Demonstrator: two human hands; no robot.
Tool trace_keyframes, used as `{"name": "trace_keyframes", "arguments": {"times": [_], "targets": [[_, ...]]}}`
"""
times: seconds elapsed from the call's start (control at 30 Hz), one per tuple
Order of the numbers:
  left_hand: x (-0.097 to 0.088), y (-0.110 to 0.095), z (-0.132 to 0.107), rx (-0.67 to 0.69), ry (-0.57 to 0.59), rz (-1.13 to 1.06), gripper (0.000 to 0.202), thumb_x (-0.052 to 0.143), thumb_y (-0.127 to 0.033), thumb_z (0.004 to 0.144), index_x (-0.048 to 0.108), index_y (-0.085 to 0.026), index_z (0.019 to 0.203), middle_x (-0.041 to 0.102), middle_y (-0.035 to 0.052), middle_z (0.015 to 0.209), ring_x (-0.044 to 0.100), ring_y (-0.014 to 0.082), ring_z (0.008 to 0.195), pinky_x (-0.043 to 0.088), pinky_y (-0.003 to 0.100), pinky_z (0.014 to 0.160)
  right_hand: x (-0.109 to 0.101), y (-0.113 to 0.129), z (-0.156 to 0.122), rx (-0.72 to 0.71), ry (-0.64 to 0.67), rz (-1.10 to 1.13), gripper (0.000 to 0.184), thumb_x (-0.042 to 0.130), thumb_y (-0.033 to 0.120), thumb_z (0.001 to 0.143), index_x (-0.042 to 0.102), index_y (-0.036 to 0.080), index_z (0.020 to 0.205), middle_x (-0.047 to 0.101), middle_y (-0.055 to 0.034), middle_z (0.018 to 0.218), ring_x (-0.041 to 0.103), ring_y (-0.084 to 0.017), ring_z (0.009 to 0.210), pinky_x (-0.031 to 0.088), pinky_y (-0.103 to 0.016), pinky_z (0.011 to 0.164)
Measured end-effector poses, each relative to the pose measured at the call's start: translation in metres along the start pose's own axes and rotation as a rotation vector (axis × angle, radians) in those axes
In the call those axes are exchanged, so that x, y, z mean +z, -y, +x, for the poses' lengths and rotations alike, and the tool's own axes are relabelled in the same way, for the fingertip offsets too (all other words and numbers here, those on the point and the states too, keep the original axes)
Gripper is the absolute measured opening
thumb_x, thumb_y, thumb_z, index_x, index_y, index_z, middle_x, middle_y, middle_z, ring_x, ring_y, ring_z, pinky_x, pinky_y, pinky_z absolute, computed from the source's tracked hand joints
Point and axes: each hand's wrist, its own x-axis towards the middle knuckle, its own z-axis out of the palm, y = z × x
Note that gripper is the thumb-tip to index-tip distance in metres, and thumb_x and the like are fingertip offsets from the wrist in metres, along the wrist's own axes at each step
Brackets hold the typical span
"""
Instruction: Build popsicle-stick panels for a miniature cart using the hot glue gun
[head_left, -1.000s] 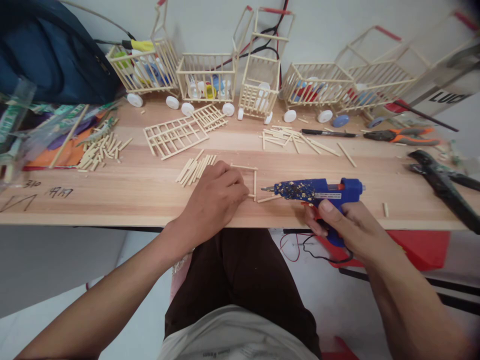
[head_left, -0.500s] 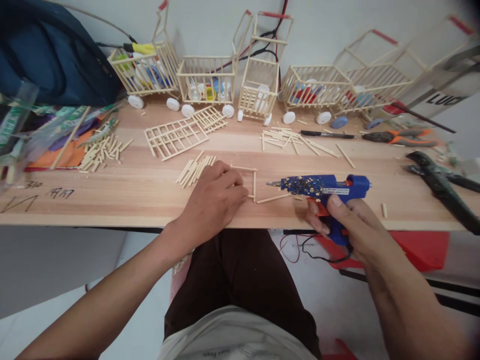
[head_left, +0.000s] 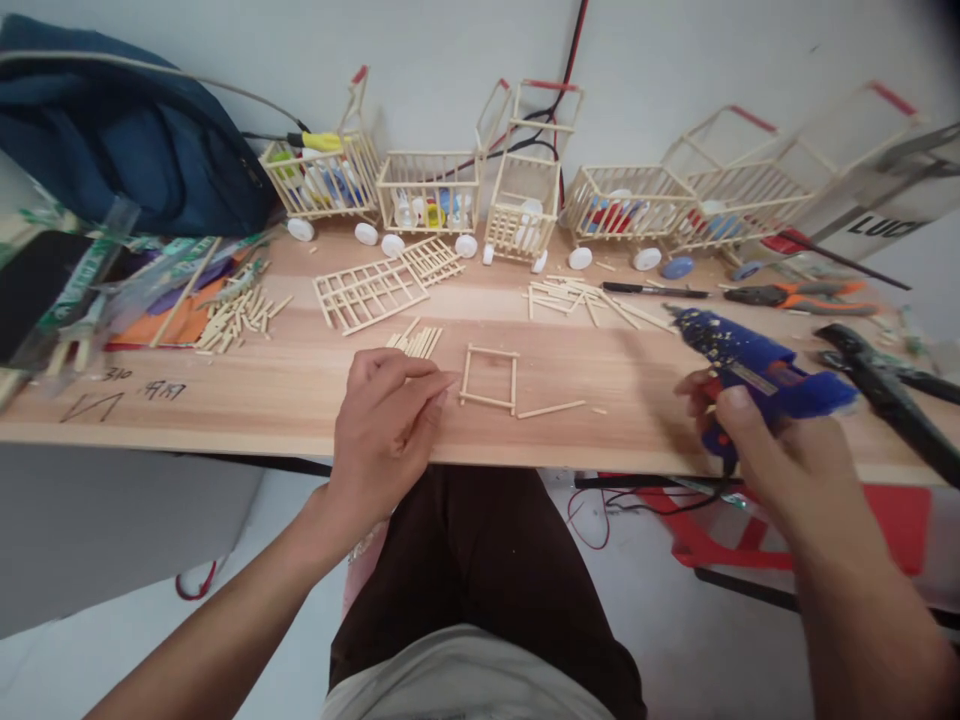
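Observation:
A small square frame point(head_left: 514, 380) of thin wooden sticks lies flat near the table's front edge. Just left of it is my left hand point(head_left: 386, 415), its thumb and fingers pinched together; anything between the tips is too small to make out. My right hand point(head_left: 780, 440) grips a blue glue gun point(head_left: 739, 350) with an orange trigger, raised off to the right and slightly blurred. Its nozzle points left and away from me. One loose stick point(head_left: 551, 409) rests right of the frame. Behind my left hand lies a bundle of short sticks point(head_left: 420, 342).
Several stick-built carts point(head_left: 427, 170) with white or blue wheels line the wall. Finished lattice panels point(head_left: 367, 295) and loose sticks point(head_left: 570, 298) lie before them. Pliers point(head_left: 802, 294), a pen point(head_left: 652, 290) and a black-handled tool point(head_left: 885, 390) sit right; a blue bag point(head_left: 135, 130) stands left.
My left hand has drawn back leftward from the square frame, exposing all its sides. My right hand has carried the glue gun right, away from the frame, and tilted it.

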Motion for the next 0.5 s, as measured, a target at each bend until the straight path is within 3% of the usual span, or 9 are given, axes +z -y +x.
{"name": "trace_keyframes", "arguments": {"times": [0.1,0.2,0.33,0.5], "targets": [[-0.001,0.0,-0.009,0.013,0.02,0.061,0.027,0.059,-0.009,0.087,0.067,-0.024,0.107,0.068,0.0065,0.101,0.053,0.0221,0.097,0.046,0.042,0.087,-0.022,-0.018,0.016,-0.08,-0.103,-0.608,0.035,0.051,0.051,0.088,0.059,0.022,0.105,0.063,-0.0109,0.092,0.058,-0.027,0.082,0.042,-0.039,0.07],[0.0,0.0,-0.014,0.059,0.094,0.125,0.028,0.059,-0.008,0.086,0.066,-0.022,0.109,0.069,0.0082,0.106,0.051,0.0239,0.099,0.045,0.044,0.088,-0.04,-0.042,0.032,-0.153,-0.113,-0.982,0.033,0.047,0.046,0.089,0.059,0.018,0.102,0.062,-0.0176,0.091,0.058,-0.032,0.087,0.043,-0.041,0.072],[0.004,0.0,-0.017,0.09,0.141,0.152,0.027,0.059,-0.01,0.087,0.065,-0.021,0.11,0.068,0.009,0.109,0.051,0.0247,0.103,0.044,0.045,0.091,-0.054,-0.071,0.045,-0.2,-0.055,-1.097,0.033,0.052,0.041,0.088,0.061,0.017,0.108,0.064,-0.0198,0.098,0.059,-0.035,0.095,0.045,-0.041,0.078],[0.006,0.001,-0.017,0.076,0.154,0.151,0.025,0.058,-0.011,0.088,0.064,-0.02,0.11,0.069,0.0087,0.109,0.053,0.0244,0.102,0.043,0.046,0.092,-0.062,-0.083,0.049,-0.192,0.005,-1.079,0.037,0.051,0.039,0.09,0.06,0.013,0.115,0.064,-0.0223,0.104,0.059,-0.032,0.1,0.045,-0.04,0.084]]}}
